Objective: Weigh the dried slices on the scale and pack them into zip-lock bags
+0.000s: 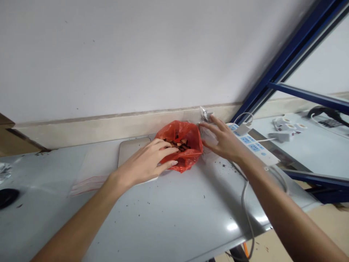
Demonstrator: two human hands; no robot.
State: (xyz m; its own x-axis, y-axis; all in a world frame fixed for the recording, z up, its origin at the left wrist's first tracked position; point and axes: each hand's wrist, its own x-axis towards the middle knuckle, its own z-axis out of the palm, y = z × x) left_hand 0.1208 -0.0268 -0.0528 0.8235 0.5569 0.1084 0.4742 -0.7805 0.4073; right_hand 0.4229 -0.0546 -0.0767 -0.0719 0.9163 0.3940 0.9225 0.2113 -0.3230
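A red plastic bag (188, 160) stands with its mouth spread on the grey tabletop near the wall. Inside it lie dark brown and orange-brown pieces (183, 145), too small to name. My left hand (148, 160) is at the bag's left rim, fingers apart and reaching over the edge; whether they press on the plastic is hard to tell. To the right of the bag is my right hand (220, 138), its fingers spread beside a clear plastic bag (205, 114). Nothing shows in its grasp.
A white power strip (253, 145) with a plugged-in adapter and cables lies right of my right hand. Behind the left hand rests a flat silver device (131, 149). A clear zip bag (89, 182) lies further left. A blue metal frame (261, 87) rises at the right.
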